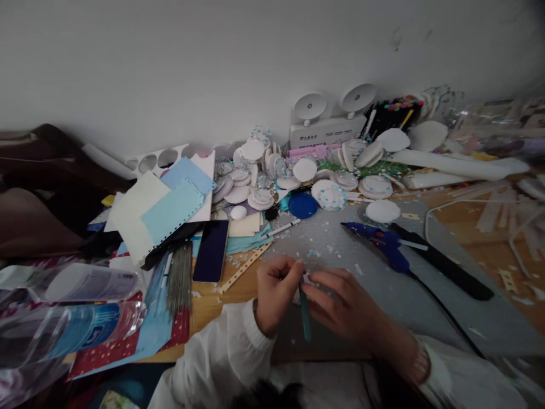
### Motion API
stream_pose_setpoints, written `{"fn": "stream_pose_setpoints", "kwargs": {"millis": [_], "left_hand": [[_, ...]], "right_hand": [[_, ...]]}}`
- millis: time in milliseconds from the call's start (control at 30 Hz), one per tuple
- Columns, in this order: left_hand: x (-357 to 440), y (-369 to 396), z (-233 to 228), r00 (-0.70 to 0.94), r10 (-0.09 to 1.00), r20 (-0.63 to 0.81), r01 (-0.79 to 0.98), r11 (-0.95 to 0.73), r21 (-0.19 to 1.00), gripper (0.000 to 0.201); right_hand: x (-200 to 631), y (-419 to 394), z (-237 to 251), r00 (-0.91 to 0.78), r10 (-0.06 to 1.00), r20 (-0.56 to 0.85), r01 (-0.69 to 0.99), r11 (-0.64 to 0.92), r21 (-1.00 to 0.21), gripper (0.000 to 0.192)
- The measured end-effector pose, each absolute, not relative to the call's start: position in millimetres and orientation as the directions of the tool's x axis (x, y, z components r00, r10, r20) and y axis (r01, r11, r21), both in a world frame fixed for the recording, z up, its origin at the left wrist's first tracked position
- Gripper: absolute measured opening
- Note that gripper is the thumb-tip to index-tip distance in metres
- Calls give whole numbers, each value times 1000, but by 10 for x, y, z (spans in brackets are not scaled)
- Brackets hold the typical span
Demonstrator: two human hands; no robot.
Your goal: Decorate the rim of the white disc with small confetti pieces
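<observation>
Over the front of the grey mat (293, 244), my left hand (277, 292) pinches the upper end of a narrow teal strip (305, 315) between thumb and bent fingers. The strip hangs downward from the fingertips, its material too blurred to tell. Close beside it, my right hand (347, 301) has its fingers curled in against the strip. A small pale bit shows between the right fingers, too little to name. The right thumb is hidden. Scraps of pale paper lie on the mat around both hands.
A blue glue gun (383, 244) with a black cord rests to the right, beside a long black tool (451, 267). White discs (304, 170) pile up behind. Leftward are a phone (210, 250), paper sheets (145, 210), thin wires (179, 281) and a bottle (85, 326).
</observation>
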State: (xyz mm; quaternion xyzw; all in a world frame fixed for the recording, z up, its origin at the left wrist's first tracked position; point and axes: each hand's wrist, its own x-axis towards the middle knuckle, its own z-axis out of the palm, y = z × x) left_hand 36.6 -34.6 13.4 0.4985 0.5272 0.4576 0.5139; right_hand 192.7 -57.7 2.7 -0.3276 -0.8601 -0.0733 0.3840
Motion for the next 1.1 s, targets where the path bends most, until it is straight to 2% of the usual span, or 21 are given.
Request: {"fn": "stream_pose_setpoints", "kwargs": {"millis": [167, 300, 367, 433, 500, 567, 600, 667, 767, 867, 967, 1100], "left_hand": [[413, -325, 172, 15, 995, -103, 69, 102, 992, 34], [418, -279, 165, 26, 995, -95, 75, 93, 993, 39], [410, -263, 145, 45, 997, -65, 95, 61, 994, 41], [364, -256, 102, 70, 998, -1, 156, -10, 988, 39], [271, -255, 35, 120, 985, 125, 274, -154, 949, 33], [148, -254, -48, 267, 920, 285, 400, -375, 836, 33], [89, -252, -90, 349, 872, 344, 446, -477, 757, 40], [-1, -248, -165, 446, 801, 400, 494, -593, 636, 61], [-37, -240, -242, 506, 781, 366, 537, -618, 575, 79], [-9, -228, -285, 545, 782, 302, 532, -601, 597, 69], [-3, -210, -291, 559, 772, 303, 483, -600, 638, 59], [-23, -178, -248, 577, 749, 325, 445, -622, 644, 73]], "right_hand": [[1881, -431, 32, -551, 340, 762, 514, 858, -11, 24], [1999, -380, 43, -564, 335, 754, 522, 853, 12, 21], [2067, -349, 15, -532, 384, 754, 513, 855, -73, 22], [2128, -298, -30, -380, 502, 777, 497, 819, -286, 23], [2177, -232, -86, -142, 635, 759, 466, 720, -515, 23], [2211, -168, -145, 55, 714, 698, 428, 615, -662, 21], [2221, -143, -173, 112, 736, 667, 413, 576, -705, 18], [2220, -115, -221, 165, 786, 596, 367, 511, -777, 13], [2173, -121, -267, 171, 879, 445, 268, 393, -880, 7], [2118, -140, -283, 141, 941, 307, 184, 280, -942, 10], [2104, -140, -278, 117, 970, 212, 137, 196, -971, 16], [2128, -130, -261, 77, 990, 116, 76, 110, -991, 20]]}}
